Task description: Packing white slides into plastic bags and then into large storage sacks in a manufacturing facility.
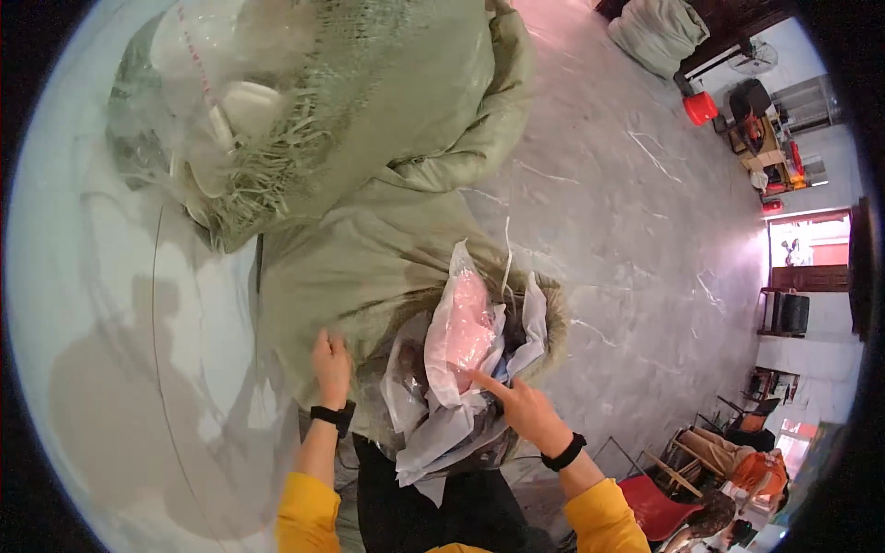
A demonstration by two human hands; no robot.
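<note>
In front of me lies a woven olive-green sack (369,253) with its mouth gaping toward the right. Clear plastic bags fill the mouth, and the uppermost plastic bag (468,318) has something soft and pink inside. My right hand (533,415) reaches in from the lower right, its index finger stretched onto the lower edge of the pink bag and the other fingers partly hidden. At the sack's near left side my left hand (332,367) is closed, with its fingers curled against the sack cloth. Black bands circle both wrists.
A larger torn green sack (415,83) with plastic-wrapped white pieces stands ahead, beside a white wall (101,304) on the left. Scraps of white strip lie on the grey floor (627,304). A red bucket (701,109), chairs (784,311) and a person (710,511) are at the right.
</note>
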